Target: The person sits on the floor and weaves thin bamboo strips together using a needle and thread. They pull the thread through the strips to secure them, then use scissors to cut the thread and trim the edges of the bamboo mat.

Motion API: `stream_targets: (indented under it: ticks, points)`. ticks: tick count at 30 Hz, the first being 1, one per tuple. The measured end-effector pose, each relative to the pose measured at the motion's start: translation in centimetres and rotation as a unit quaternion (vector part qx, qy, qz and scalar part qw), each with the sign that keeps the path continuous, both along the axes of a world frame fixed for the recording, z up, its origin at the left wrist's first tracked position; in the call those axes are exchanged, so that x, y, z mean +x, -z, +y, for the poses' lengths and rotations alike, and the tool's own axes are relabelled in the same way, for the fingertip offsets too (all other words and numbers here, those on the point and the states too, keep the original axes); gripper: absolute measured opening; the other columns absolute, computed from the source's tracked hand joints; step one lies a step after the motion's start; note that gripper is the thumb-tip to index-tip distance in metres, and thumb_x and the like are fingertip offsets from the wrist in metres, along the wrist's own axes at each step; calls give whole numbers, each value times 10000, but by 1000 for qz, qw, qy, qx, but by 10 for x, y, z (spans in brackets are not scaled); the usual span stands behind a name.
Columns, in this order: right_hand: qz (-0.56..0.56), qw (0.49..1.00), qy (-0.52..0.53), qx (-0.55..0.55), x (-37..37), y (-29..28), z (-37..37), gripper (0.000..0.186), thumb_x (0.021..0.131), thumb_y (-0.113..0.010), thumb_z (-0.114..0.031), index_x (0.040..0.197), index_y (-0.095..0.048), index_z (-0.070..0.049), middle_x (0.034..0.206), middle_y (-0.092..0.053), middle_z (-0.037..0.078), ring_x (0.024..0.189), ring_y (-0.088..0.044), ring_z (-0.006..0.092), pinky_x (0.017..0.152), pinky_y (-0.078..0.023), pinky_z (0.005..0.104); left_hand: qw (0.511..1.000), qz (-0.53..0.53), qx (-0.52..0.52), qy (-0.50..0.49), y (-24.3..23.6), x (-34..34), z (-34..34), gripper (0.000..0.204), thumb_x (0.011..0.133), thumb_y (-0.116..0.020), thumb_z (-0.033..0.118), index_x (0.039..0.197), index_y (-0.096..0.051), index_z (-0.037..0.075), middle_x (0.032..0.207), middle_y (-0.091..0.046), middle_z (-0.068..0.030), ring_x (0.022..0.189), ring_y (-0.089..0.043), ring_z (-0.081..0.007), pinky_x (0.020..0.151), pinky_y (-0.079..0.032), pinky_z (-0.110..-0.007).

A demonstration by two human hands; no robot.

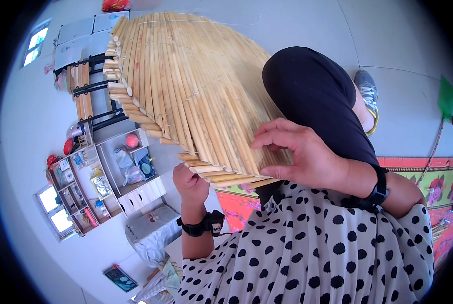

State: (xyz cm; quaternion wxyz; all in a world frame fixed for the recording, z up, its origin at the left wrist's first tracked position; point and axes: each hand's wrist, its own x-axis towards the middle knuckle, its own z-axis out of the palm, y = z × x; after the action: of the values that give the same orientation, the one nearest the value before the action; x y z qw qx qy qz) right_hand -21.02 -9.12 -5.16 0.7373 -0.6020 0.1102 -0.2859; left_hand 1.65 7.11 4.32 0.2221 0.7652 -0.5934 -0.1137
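A large mat of straw-coloured reed stalks (206, 91), tied side by side with thin thread, slants across from the upper left to my lap. At its near left edge, where the stalk ends stick out, my left hand (191, 185) is closed against the border; its fingertips are partly hidden. My right hand (307, 157) rests on the near end of the mat, with bent fingers on the stalks and the thumb spread apart from them. A loose pale thread (226, 23) trails over the far end.
My bent dark-trousered knee (312, 76) is against the mat's right side. A patterned red and green floor cloth (439, 187) lies at the right, near a green object (446, 96). Open shelves (89, 182) and a black-framed rack (92, 91) stand along the left wall.
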Motion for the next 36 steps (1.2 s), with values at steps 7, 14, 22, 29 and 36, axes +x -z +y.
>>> stream_targets:
  ticks: [7, 14, 22, 29, 36]
  points:
    - [42, 998, -37, -1, -6, 5, -2, 419, 708, -790, -5, 1097, -641, -48, 1150, -573, 106, 1025, -604, 226, 854, -516, 314, 998, -10, -55, -22, 6, -9, -13, 101, 722, -687, 43, 818, -716, 30, 773, -704, -116, 682, -683, -277, 637, -506, -305]
    - [-18, 999, 26, -27, -5, 2, -1, 326, 773, -733, -55, 1080, -629, -12, 1099, -588, 145, 995, -608, 302, 869, -504, 354, 998, -27, -49, -12, -2, -14, -19, 137, 660, -720, 69, 796, -724, 55, 689, -661, -84, 585, -616, -249, 571, -463, -298]
    - [-92, 992, 85, -25, 11, -8, -1, 352, 802, -736, -86, 1137, -635, -48, 1070, -572, 137, 954, -605, 287, 830, -511, 339, 999, 0, -34, -3, -6, -12, -25, 142, 612, -735, 77, 752, -715, 57, 540, -513, -34, 462, -443, -192, 467, -327, -289]
    - [-75, 994, 81, 6, 14, -10, -3, 422, 791, -759, -93, 1196, -641, -84, 1025, -552, 103, 928, -575, 227, 827, -500, 310, 997, 4, -10, 71, -18, -7, -41, 128, 626, -729, 65, 751, -707, 46, 530, -497, -49, 444, -424, -198, 441, -304, -301]
    - [-91, 992, 78, 49, 16, -10, -5, 437, 752, -807, -111, 1169, -678, -80, 1033, -560, 84, 958, -565, 196, 852, -488, 293, 992, 66, 21, 109, -27, -5, -54, 165, 683, -728, 62, 838, -713, 9, 671, -636, -73, 486, -519, -190, 470, -377, -284]
